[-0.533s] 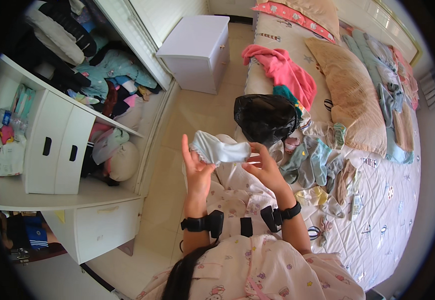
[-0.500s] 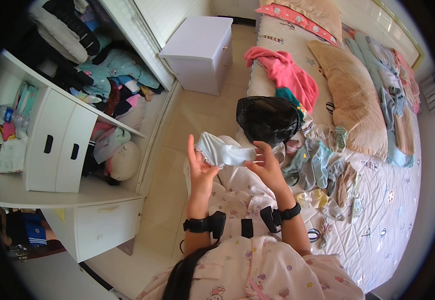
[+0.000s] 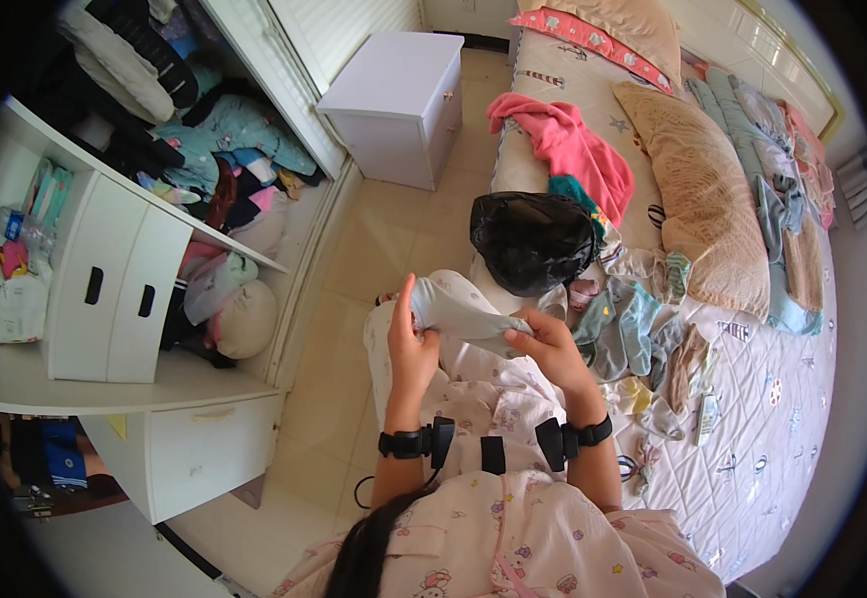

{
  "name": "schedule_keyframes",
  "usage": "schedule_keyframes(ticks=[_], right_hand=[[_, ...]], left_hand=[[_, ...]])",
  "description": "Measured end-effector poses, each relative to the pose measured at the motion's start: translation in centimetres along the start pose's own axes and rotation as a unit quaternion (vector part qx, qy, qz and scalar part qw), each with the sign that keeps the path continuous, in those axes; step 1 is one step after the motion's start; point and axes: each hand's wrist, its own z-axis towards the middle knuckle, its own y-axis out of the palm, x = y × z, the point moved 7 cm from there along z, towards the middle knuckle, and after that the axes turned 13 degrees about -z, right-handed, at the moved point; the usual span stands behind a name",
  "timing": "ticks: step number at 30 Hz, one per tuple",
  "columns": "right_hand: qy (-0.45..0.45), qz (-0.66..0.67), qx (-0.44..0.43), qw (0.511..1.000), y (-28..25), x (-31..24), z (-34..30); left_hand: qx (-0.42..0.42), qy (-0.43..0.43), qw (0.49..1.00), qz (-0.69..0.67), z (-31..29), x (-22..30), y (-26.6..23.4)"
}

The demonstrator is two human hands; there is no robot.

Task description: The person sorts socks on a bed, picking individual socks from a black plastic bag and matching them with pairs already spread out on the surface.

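A pale blue-white sock [image 3: 468, 323] is stretched out flat between my two hands, above my lap. One end is pinched by my left hand [image 3: 412, 354], its index finger pointing up along the edge and its thumb bent in front. My right hand [image 3: 555, 354] grips the other end, thumb on top and fingers behind, partly hidden. To the right of it, several socks in grey, green and pale blue [image 3: 621, 314] lie heaped on the bed, with a yellow sock [image 3: 636, 395] nearer to me.
A black plastic bag [image 3: 533, 242] stands on the bed edge, beside a pink garment [image 3: 578, 145]. Beige pillows [image 3: 693, 199] and folded clothes [image 3: 797, 214] lie farther right. At left are an open wardrobe [image 3: 239, 224] and a white desk [image 3: 204, 448]; a white nightstand [image 3: 394, 90] stands ahead.
The sock has been drawn out longer and lowered a little toward my lap. My right hand has moved slightly right and down, and my left hand has closed more on its end.
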Motion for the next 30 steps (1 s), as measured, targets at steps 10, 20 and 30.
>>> schedule_keyframes(ticks=[10, 20, 30], right_hand=[[0.014, 0.087, 0.005, 0.996, -1.0, 0.5, -0.4], [-0.083, -0.050, -0.006, 0.995, 1.9, -3.3, 0.2], [-0.041, 0.127, 0.013, 0.991, 1.9, -0.8, 0.6]], left_hand=[[-0.008, -0.158, 0.879, -0.450, -0.6, -2.2, -0.4], [-0.086, -0.199, 0.919, -0.330, -1.5, 1.0, 2.0], [-0.141, -0.164, 0.907, -0.361, -1.3, 3.4, 2.1]])
